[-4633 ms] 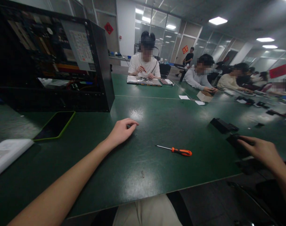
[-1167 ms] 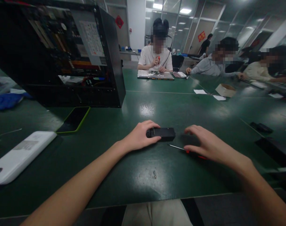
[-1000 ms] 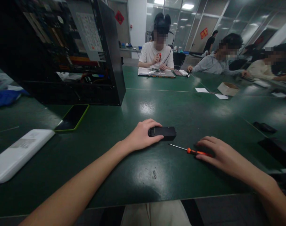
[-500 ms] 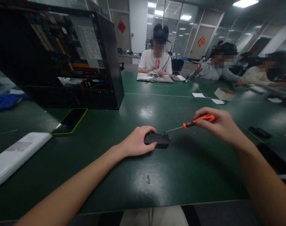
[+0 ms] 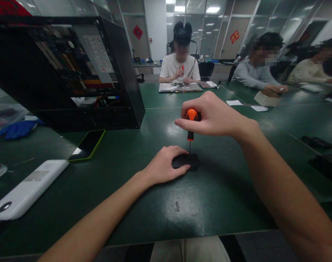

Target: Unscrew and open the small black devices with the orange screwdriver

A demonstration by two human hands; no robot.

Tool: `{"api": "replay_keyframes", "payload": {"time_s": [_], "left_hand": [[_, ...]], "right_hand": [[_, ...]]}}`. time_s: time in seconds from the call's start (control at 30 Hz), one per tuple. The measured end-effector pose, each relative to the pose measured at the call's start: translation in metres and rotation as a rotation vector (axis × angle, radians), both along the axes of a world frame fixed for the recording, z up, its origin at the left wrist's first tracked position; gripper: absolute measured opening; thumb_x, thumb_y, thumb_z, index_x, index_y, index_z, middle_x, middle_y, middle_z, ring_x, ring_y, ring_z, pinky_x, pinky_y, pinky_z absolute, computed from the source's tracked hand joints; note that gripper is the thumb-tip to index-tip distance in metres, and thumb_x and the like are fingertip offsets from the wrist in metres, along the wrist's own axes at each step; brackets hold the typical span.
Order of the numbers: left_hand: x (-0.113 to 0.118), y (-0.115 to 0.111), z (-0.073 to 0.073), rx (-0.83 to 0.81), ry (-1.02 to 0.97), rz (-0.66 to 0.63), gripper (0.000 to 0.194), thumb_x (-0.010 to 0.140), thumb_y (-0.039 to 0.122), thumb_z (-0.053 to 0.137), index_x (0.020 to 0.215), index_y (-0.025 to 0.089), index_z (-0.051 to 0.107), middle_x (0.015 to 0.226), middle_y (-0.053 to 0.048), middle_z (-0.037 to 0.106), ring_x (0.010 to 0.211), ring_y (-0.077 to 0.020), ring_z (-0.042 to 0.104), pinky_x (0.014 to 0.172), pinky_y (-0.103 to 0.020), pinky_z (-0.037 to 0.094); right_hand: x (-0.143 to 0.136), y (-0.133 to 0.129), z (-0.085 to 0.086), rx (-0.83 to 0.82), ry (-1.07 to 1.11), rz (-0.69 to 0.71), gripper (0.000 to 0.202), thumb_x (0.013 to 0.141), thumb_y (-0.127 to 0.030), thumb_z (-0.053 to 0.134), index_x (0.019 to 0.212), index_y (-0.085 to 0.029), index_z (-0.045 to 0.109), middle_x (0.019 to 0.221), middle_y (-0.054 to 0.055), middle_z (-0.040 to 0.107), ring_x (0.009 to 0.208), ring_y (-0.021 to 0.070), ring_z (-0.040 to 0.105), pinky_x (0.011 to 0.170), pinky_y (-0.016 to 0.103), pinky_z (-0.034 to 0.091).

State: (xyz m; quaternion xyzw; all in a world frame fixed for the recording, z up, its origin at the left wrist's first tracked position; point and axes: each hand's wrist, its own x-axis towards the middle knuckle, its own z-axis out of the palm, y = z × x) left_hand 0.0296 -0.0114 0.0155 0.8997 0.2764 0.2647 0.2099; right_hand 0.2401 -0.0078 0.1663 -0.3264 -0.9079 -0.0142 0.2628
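Black and boxy, a small device (image 5: 192, 162) lies on the green table (image 5: 144, 211) near its front edge, and the left hand (image 5: 164, 165) is closed around its left end, thumb along the near side and fingers over the far side. Above it, the right hand (image 5: 209, 114) grips the orange-and-black handle of a screwdriver (image 5: 190, 135), which stands upright with its thin shaft pointing down to the top of the device by the left fingertips; whether the tip sits in a screw is too small to tell. To the left lie a phone (image 5: 89, 145) with a green rim and a long white device (image 5: 31, 189), with blue gloves (image 5: 18, 129) farther out. Behind the phone stands an open black computer case (image 5: 73, 72). Across the table, a person in a white shirt (image 5: 179, 69) holds a red-handled tool over a flat panel (image 5: 179, 87).
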Motion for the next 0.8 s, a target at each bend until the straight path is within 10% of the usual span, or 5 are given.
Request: {"api": "replay_keyframes", "payload": {"time_s": [0.8], "left_hand": [[0.002, -0.005, 0.002, -0.043, -0.028, 0.024, 0.035, 0.090, 0.038, 0.080, 0.119, 0.021, 0.072, 0.121, -0.007, 0.078, 0.112, -0.0284, 0.073, 0.104, -0.046, 0.054]], "right_hand": [[0.017, -0.003, 0.001, -0.117, -0.099, -0.002, 0.038, 0.099, -0.046, 0.063, 0.077, -0.015, 0.069, 0.062, -0.004, 0.055, 0.058, 0.0091, 0.043, 0.066, 0.030, 0.030]]}}
